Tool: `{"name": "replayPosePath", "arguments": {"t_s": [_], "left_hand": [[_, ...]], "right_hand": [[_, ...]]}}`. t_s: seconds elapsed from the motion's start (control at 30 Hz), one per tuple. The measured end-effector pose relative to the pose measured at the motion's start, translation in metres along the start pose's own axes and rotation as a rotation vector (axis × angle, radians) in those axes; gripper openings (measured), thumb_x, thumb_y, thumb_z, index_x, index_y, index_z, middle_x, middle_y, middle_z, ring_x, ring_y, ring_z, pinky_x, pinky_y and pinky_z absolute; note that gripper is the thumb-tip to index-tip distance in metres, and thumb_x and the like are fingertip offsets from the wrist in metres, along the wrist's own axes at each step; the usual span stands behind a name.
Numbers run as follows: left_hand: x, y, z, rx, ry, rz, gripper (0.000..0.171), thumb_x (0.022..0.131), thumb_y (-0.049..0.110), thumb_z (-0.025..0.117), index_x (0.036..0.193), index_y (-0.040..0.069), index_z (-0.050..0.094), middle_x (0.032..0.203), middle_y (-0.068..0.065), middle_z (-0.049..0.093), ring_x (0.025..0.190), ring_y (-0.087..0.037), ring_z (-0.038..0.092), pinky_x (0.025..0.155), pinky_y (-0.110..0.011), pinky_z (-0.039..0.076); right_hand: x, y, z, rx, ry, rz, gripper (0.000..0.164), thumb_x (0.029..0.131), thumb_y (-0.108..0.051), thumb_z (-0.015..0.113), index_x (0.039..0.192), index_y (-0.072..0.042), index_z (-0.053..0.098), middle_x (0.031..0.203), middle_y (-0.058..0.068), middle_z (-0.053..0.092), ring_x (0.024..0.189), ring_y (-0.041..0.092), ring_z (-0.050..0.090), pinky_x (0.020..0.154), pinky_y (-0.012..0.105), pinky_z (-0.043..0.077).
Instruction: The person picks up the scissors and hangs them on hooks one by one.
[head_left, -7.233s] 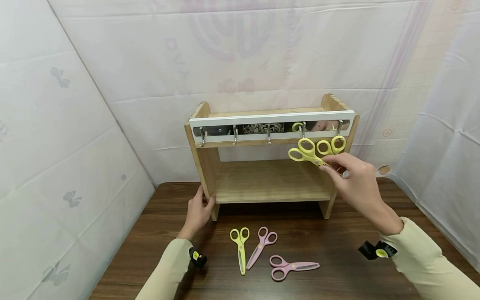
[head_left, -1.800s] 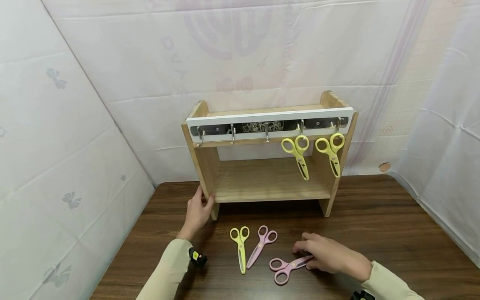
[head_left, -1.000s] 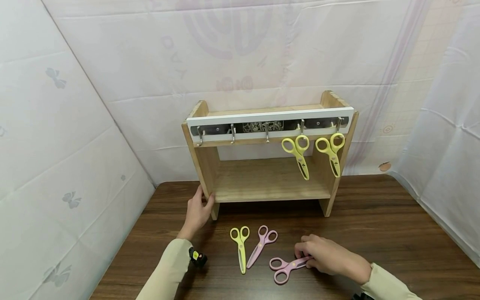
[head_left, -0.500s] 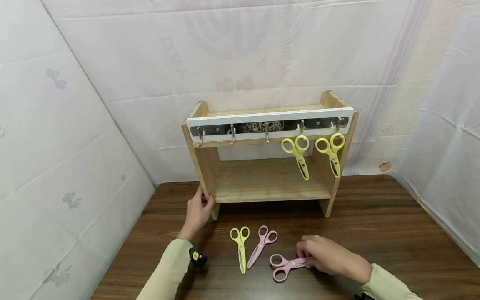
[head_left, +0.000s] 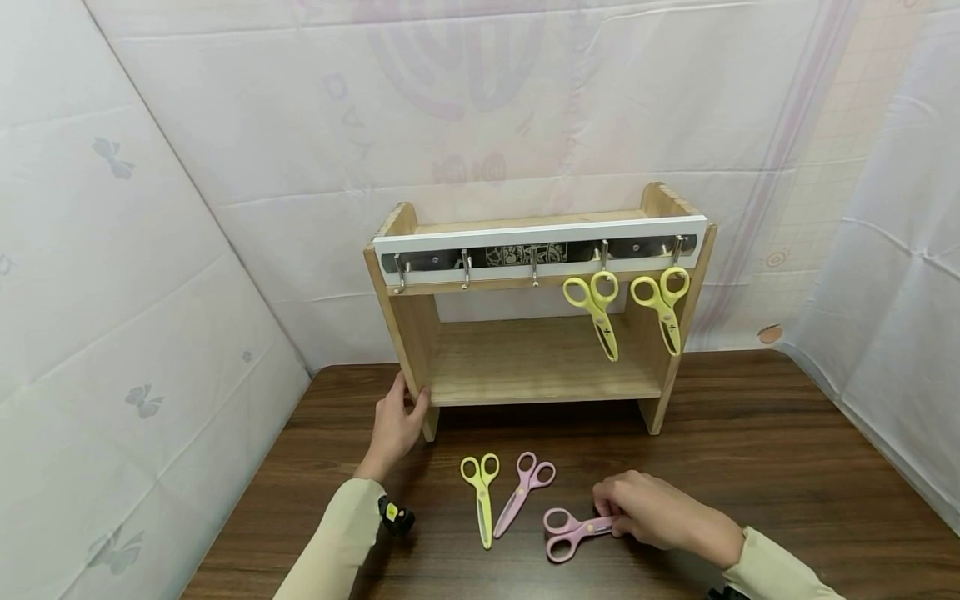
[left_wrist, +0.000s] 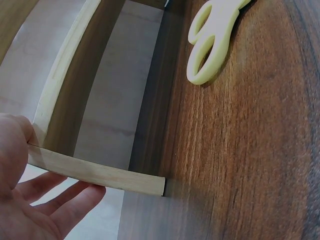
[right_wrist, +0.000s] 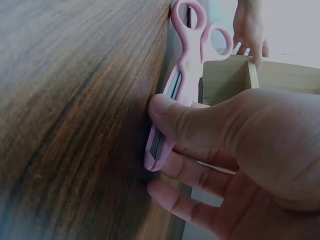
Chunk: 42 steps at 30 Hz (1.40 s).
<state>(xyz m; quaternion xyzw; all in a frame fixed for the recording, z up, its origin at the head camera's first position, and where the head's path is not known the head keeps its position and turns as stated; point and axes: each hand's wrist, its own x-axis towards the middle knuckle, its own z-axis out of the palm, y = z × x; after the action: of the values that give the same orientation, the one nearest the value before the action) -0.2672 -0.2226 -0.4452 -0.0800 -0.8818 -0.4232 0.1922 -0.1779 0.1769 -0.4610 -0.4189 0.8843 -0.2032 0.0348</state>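
My right hand (head_left: 652,510) pinches a pair of pink scissors (head_left: 573,530) by the blade end, thumb on one side and fingers on the other. The handle loops point left, low over the table. In the right wrist view the scissors (right_wrist: 187,70) stand on edge beside the tabletop. My left hand (head_left: 393,421) grips the lower left side panel of a wooden shelf (head_left: 547,392); in the left wrist view its thumb and fingers lie on either side of the panel (left_wrist: 100,172). Yellow scissors (head_left: 482,498) and a second pink pair (head_left: 523,493) lie on the table between the hands.
A white rail (head_left: 435,242) with several metal hooks runs across the shelf's upper front. Two yellow scissors hang from its right hooks: one pair (head_left: 597,312) and, beside it, another (head_left: 664,308). Patterned cloth (head_left: 300,125) surrounds the dark wood table (head_left: 757,433).
Since the oldest frame, the yellow scissors have been hung on a hook and released. The right hand has come down to the pink scissors, which have lately turned slightly. The left hand stays put.
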Motion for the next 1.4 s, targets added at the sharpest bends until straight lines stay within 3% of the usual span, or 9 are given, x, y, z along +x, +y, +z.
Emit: {"name": "replayPosePath", "arguments": {"t_s": [0.27, 0.7, 0.97, 1.17, 1.4], "left_hand": [[0.000, 0.003, -0.001, -0.004, 0.002, 0.010, 0.042, 0.106, 0.019, 0.058, 0.145, 0.006, 0.049, 0.121, -0.021, 0.067, 0.105, -0.037, 0.069, 0.073, -0.046, 0.063], [-0.001, 0.003, -0.002, -0.011, -0.006, 0.010, 0.042, 0.106, 0.020, 0.058, 0.145, 0.006, 0.049, 0.122, -0.022, 0.067, 0.105, -0.037, 0.069, 0.074, -0.046, 0.063], [0.000, 0.002, -0.001, -0.001, 0.002, 0.016, 0.042, 0.106, 0.020, 0.058, 0.144, 0.005, 0.050, 0.121, -0.022, 0.068, 0.105, -0.037, 0.070, 0.074, -0.046, 0.063], [0.000, 0.002, -0.001, 0.001, 0.011, 0.019, 0.040, 0.105, 0.019, 0.059, 0.142, 0.005, 0.051, 0.119, -0.021, 0.068, 0.105, -0.037, 0.069, 0.076, -0.047, 0.063], [-0.001, 0.003, -0.002, -0.002, 0.015, 0.025, 0.040, 0.105, 0.018, 0.060, 0.142, 0.005, 0.052, 0.119, -0.021, 0.068, 0.104, -0.037, 0.070, 0.074, -0.046, 0.063]], "right_hand": [[0.000, -0.001, -0.008, -0.030, 0.040, -0.063, 0.044, 0.074, 0.000, 0.086, 0.076, -0.026, 0.051, 0.073, -0.020, 0.045, 0.067, -0.003, 0.044, 0.056, 0.018, 0.041], [0.014, -0.013, -0.047, -0.157, 0.164, -0.130, 0.037, 0.079, -0.006, 0.085, 0.079, -0.027, 0.054, 0.077, -0.019, 0.047, 0.070, -0.002, 0.045, 0.059, 0.018, 0.042], [0.026, -0.022, -0.079, -0.230, 0.300, -0.172, 0.036, 0.082, -0.008, 0.085, 0.080, -0.027, 0.054, 0.078, -0.018, 0.047, 0.072, -0.001, 0.045, 0.060, 0.019, 0.042], [0.035, -0.027, -0.096, -0.263, 0.440, -0.261, 0.034, 0.080, -0.003, 0.086, 0.083, -0.023, 0.059, 0.081, -0.014, 0.052, 0.072, 0.001, 0.049, 0.061, 0.022, 0.046], [0.042, -0.033, -0.109, -0.247, 0.491, -0.284, 0.033, 0.079, 0.000, 0.087, 0.089, -0.020, 0.063, 0.088, -0.013, 0.058, 0.079, 0.001, 0.056, 0.067, 0.023, 0.053]]}}
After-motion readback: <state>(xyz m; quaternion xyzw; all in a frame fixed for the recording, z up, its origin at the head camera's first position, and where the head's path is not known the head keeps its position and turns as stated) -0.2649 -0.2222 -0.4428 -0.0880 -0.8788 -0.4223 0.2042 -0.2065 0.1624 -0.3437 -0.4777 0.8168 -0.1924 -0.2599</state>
